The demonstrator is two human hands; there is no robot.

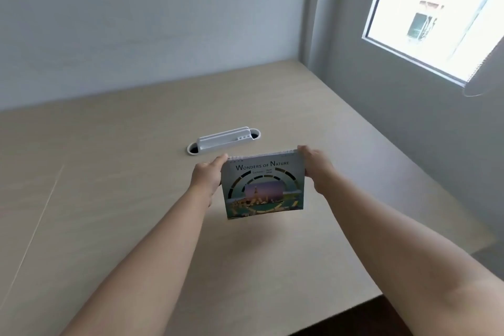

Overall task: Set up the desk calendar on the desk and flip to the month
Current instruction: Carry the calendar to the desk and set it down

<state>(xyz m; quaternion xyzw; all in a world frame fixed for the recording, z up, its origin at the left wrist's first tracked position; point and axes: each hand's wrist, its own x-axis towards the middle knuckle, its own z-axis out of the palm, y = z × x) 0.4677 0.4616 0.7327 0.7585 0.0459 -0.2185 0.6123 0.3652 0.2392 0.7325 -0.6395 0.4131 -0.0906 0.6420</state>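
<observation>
A: Where is the desk calendar point(264, 187)?

B: Mid-bench, held upright between both hands, cover facing the wearer. Title reads "Wonders of Nature"; spiral binding along the top edge. Whether its bottom edge touches the bench point(136, 199) or hangs just above it, I cannot tell.

A: Hands?

B: Left hand point(206, 179) clamped on the calendar's left edge at 9 o'clock, a finger up at the top corner. Right hand point(317, 166) clamped on the right edge at 3 o'clock, fingertips on the top right corner. Both forearms bare.

A: Around it?

B: White cable grommet point(223, 140) set into the bench at 12 o'clock, near but apart from the calendar. Grey wall point(136, 22) beyond. Bright window point(436, 8) at 2 o'clock.
</observation>
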